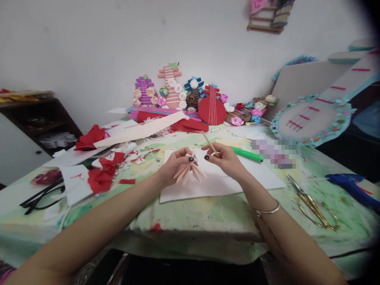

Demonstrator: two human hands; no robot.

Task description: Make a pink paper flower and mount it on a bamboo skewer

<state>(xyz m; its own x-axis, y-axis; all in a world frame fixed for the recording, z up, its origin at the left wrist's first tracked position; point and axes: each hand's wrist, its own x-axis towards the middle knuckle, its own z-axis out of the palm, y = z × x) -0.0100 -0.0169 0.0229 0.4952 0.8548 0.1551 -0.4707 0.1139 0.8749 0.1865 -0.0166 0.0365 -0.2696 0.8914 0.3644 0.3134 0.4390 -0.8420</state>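
My left hand point(178, 164) is closed, pinching the gathered top of a pale pink pleated paper piece point(190, 173), whose folds fan out downward. Close by on the right, my right hand point(223, 159) grips a thin wooden stick point(210, 143) between thumb and fingers, its upper end pointing up and left. The stick's lower end is partly hidden by the fingers. Both hands are above a white sheet point(258, 178) on the table. A green marker point(247, 154) lies just beyond my right hand.
Gold-handled scissors point(313, 204) and a blue glue gun point(353, 188) lie at the right. Red paper scraps point(102, 174) and black-framed glasses point(44, 200) are at the left. Paper instruments, including a red lute point(211, 109), stand along the wall; a large blue-edged one point(311, 118) leans at right.
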